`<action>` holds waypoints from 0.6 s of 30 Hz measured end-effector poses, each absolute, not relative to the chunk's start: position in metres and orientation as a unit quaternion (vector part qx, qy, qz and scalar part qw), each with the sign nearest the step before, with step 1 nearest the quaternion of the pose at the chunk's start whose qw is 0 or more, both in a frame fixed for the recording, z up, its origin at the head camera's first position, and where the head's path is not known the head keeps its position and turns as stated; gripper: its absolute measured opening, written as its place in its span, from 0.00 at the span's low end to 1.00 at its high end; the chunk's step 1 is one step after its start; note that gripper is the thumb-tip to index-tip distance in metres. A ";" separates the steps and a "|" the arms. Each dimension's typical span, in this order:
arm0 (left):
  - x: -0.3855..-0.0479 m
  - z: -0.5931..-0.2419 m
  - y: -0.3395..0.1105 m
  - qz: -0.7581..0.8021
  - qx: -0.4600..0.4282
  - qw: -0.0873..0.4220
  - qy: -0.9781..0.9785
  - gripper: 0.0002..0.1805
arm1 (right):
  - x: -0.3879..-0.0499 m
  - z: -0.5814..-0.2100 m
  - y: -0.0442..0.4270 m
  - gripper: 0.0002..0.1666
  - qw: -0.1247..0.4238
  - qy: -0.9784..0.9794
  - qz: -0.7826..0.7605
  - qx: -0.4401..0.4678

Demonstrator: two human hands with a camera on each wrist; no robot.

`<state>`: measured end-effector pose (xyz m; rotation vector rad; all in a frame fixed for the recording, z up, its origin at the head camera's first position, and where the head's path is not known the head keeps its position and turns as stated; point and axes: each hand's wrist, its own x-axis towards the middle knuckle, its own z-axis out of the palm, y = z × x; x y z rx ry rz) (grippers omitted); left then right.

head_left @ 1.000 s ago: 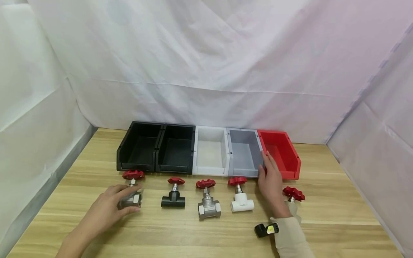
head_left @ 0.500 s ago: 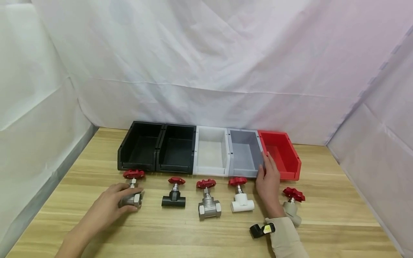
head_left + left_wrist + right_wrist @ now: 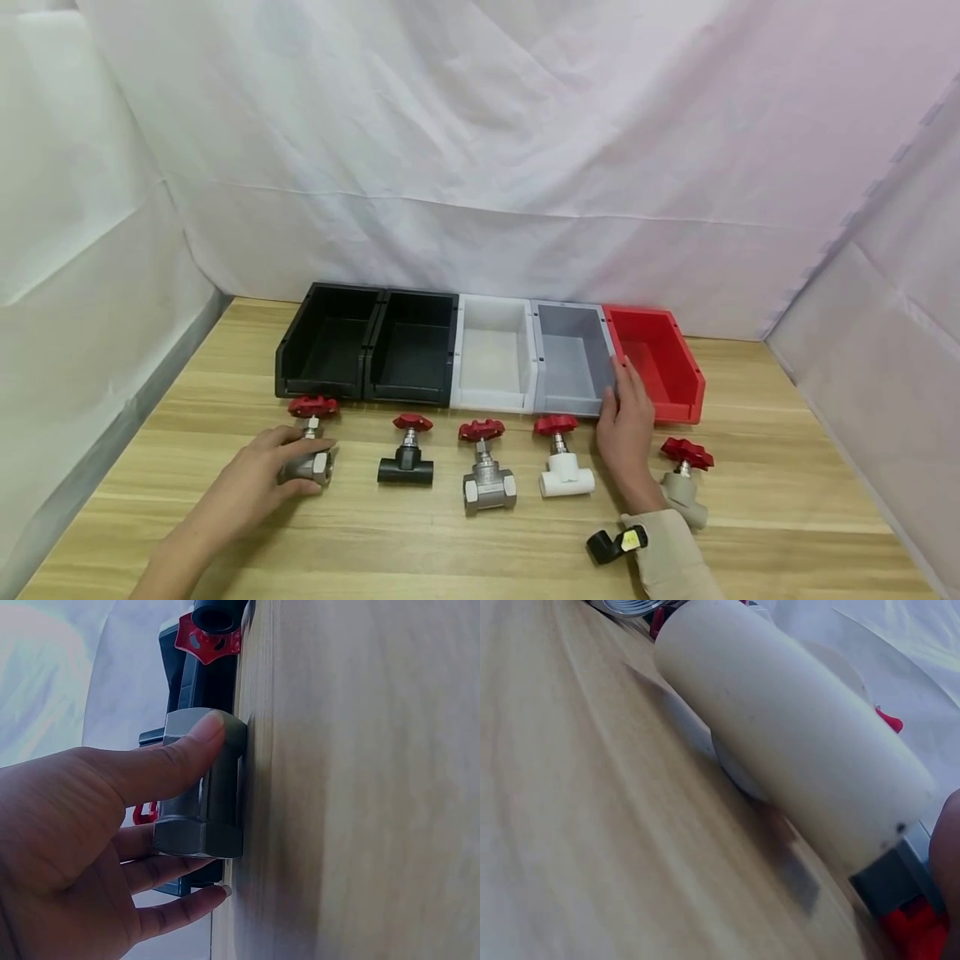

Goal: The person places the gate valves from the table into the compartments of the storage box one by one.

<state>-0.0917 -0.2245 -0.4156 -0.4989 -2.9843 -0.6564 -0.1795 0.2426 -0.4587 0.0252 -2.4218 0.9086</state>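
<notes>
While barely anything shifts across this last second, we see the left hand (image 3: 251, 475), lower left, gripping a steel valve (image 3: 320, 467) below the leftmost black bin (image 3: 318, 388); the right hand (image 3: 628, 429), right of centre, lies straight-fingered, perhaps touching the grey bin (image 3: 570, 403). So that valve remains outside both.

Creased white sheeting (image 3: 465, 125) hangs behind and on both sides of a pale wood-grain tabletop (image 3: 420, 554).
</notes>
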 end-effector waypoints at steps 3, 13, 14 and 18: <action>-0.091 -0.416 -0.224 -0.211 -0.161 0.024 -0.964 0.28 | -0.179 -0.461 0.246 0.36 0.278 -0.900 0.334 0.029; -0.093 -0.418 -0.224 -0.210 -0.162 0.026 -0.964 0.29 | -0.178 -0.462 0.253 0.37 0.272 -0.902 0.331 0.047; -0.093 -0.418 -0.224 -0.210 -0.164 0.027 -0.964 0.30 | -0.178 -0.462 0.253 0.37 0.271 -0.903 0.332 0.044; -0.093 -0.421 -0.225 -0.210 -0.172 0.031 -0.962 0.31 | -0.178 -0.461 0.248 0.35 0.273 -0.901 0.336 0.029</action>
